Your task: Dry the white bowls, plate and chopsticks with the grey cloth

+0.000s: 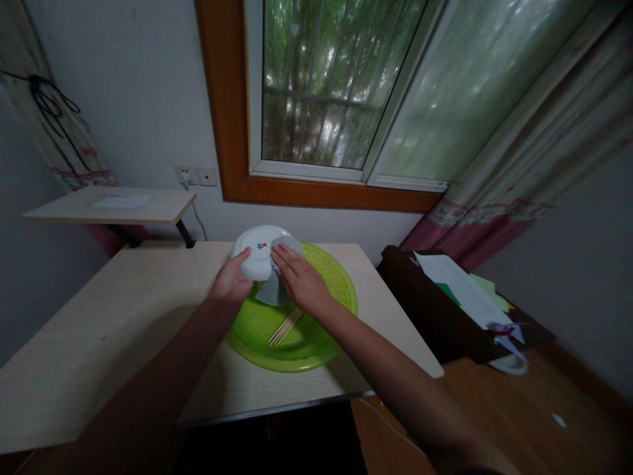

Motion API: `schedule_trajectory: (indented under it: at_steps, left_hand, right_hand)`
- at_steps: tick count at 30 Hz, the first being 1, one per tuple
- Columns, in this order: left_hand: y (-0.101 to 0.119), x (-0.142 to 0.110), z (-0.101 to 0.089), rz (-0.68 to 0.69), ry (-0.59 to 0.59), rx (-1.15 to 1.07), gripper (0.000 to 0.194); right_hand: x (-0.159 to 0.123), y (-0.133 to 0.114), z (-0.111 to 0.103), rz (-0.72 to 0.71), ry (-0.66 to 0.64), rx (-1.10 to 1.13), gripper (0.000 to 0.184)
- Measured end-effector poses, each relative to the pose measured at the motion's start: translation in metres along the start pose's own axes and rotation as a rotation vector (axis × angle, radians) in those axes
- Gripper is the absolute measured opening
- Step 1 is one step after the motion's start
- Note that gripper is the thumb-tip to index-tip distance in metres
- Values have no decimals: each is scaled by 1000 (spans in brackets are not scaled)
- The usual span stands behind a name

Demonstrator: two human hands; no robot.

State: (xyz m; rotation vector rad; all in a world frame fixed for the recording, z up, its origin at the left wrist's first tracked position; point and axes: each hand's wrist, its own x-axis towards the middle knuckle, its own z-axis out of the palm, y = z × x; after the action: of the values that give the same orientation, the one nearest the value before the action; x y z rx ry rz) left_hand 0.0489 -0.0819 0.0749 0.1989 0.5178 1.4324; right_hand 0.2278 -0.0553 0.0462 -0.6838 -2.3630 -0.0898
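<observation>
My left hand (231, 277) grips the near-left edge of a round white plate (252, 264), thumb on top. The plate carries a small red and blue print and is held up over a green plastic basket (306, 353). With fingers laid fairly straight, my right hand (301, 280) holds a grey cloth (271, 292) against the plate's right side. Part of the cloth hangs below the plate, and part shows beyond my fingers. Several wooden chopsticks (284, 328) lie in the basket under my right wrist. Whatever else is behind the plate and cloth is hidden.
The basket stands on a pale wooden table (123, 316). A raised shelf (113, 203) with a sheet of paper is at the back left, before a wall socket (195, 175). Right of the table sits a dark brown box (415, 297) with papers. A window is behind.
</observation>
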Motion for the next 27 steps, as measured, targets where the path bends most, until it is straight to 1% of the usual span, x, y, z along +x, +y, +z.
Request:
schedule_trajectory:
  at_steps: [3,7,10,12,15,17,21,22,24,27]
  left_hand:
    - [4,-4,-2,-13,13,-6,41]
    - [5,-5,-5,-8,24,6,41]
    - [2,-2,-4,-9,27,15,39]
    - [0,-1,-2,-15,23,20,41]
    - [1,-3,2,-26,5,28,45]
    - [3,-4,2,-6,-20,47,44]
    - [1,-1,-3,31,-73,76,36]
    - [-1,1,-5,26,-72,73,33]
    - [-5,4,-9,64,-41,54,27]
    - [-7,7,-13,87,-19,45,24]
  right_hand:
    - [2,-4,-4,-127,-50,-10,51]
    - [12,-11,-7,-205,-79,-36,45]
    - [20,-18,-9,-198,-90,-28,43]
    - [22,-19,-11,-174,-98,-14,43]
    - [19,-14,-18,-153,-94,19,42]
    - [17,-9,-22,-148,-83,37,41]
    - [19,-5,-25,-148,-82,49,38]
    - [20,-7,-24,-149,-87,47,37]
    - [25,-12,-22,-148,-96,33,36]
    - [29,-17,-18,-153,-101,3,35]
